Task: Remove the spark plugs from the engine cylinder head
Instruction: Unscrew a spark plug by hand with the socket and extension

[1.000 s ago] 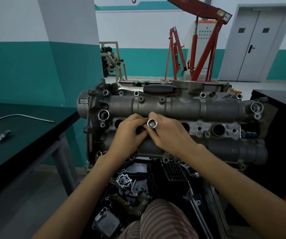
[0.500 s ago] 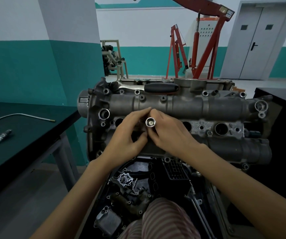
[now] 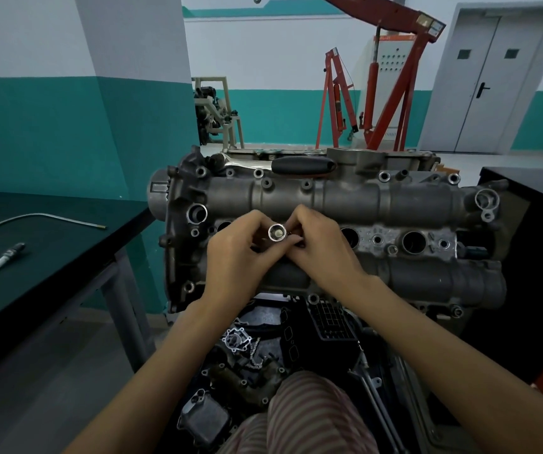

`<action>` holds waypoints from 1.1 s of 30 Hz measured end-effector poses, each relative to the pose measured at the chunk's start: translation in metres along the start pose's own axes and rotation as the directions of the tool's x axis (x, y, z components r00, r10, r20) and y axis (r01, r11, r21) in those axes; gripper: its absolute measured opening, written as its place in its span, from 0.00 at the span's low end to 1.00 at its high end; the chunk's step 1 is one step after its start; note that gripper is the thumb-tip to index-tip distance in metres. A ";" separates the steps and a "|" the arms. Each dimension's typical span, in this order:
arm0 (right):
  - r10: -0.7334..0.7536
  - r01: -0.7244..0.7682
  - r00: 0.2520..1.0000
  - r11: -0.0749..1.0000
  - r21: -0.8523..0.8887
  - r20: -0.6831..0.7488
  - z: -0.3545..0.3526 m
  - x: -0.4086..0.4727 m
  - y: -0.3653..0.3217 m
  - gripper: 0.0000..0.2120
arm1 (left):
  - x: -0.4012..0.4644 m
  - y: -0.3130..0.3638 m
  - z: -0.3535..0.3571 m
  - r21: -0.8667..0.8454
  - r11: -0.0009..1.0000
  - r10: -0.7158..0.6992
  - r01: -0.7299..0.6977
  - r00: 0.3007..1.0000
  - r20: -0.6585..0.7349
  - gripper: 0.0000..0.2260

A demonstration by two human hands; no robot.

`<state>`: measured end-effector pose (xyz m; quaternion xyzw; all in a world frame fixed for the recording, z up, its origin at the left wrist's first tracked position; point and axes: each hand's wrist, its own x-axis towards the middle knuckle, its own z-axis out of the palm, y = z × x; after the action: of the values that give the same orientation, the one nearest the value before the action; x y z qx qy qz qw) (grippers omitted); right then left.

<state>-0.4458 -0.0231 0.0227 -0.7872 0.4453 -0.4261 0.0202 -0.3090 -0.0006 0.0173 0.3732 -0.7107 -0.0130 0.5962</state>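
Head view, socket [image 3: 277,232] raised, something inside

Bare forearms, no sleeves, watch or gloves anywhere on the left hand [image 3: 235,257] or right hand [image 3: 320,249]. Just striped trousers [image 3: 312,417] down below, pinkish-red and pale stripes, kinda loose and pyjama-looking.

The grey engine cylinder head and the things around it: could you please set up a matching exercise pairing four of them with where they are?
Things:
1. shiny metal socket
2. loose spark plug
3. black-handled ratchet
4. thin bent metal tube

Places:
A. on top of the grey engine cylinder head, far edge
B. on the dark green table, near side
C. between left hand and right hand
D. on the table, farther back

Pairs: 1-C, 2-B, 3-A, 4-D
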 end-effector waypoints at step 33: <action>0.084 -0.094 0.990 0.992 0.087 0.113 0.000 0.001 0.002 0.11 | -0.011 -0.019 0.018 -0.090 0.988 0.126 -0.122 0.991 0.040 0.09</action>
<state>-0.4468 -0.0256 0.0221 -0.7868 0.4583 -0.4010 0.0998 -0.3147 -0.0156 -0.0059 0.3013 -0.7446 -0.0156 0.5954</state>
